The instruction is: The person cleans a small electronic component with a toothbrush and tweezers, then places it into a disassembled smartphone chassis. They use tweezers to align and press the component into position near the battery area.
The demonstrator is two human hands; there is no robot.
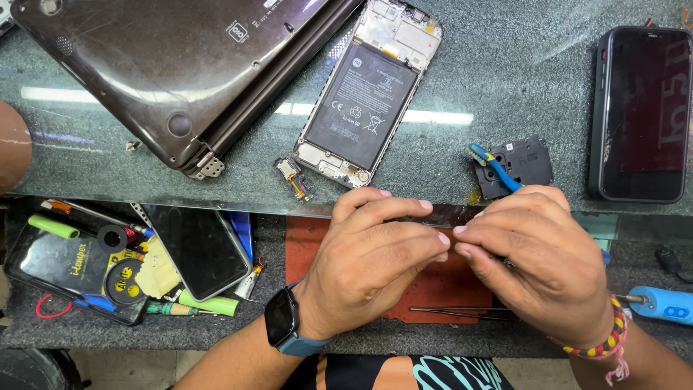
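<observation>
My left hand [368, 263], with a black smartwatch on a blue strap, and my right hand [538, 253], with a beaded bracelet, meet fingertip to fingertip over a red mat [433, 285]. Together they pinch a small dark part [507, 263], which my fingers almost completely hide. A blue-handled tool [494, 167] pokes out from behind my right hand and leans over a black plastic cover piece [530, 160]. Just beyond my hands lies an opened phone [361, 101], back off and black battery showing.
An upturned dark laptop [159, 72] fills the back left of the glass top. A black phone [639, 112] lies at the right. A small flex part [294, 177], tweezers [455, 312], a blue electric screwdriver [668, 305] and a lower shelf with another phone [198, 249] and tools surround my hands.
</observation>
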